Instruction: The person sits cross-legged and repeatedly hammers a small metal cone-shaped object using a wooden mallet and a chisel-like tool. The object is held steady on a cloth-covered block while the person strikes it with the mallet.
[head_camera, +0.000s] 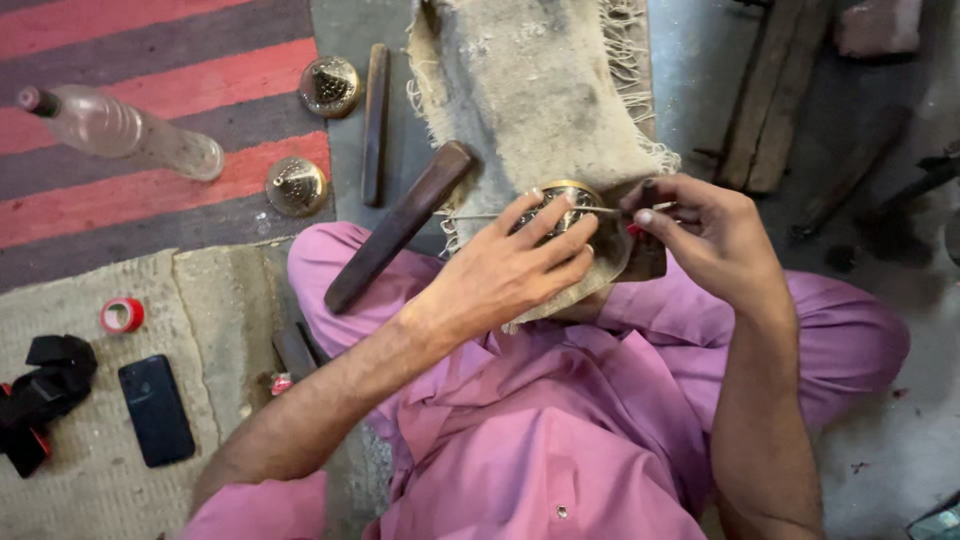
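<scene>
Brass piece (572, 200) clamped under left hand (510, 265); right hand (700, 235) pinched thin tool (520, 214) beside it. Risked tool slipping across curved brass, scratching work or jabbing left fingers (560, 235).

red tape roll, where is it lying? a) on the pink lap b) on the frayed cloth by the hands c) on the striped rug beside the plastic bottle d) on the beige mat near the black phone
d: the red tape roll lies on the beige mat, just up and left of the black phone, well away from the plastic bottle on the striped rug.
</scene>
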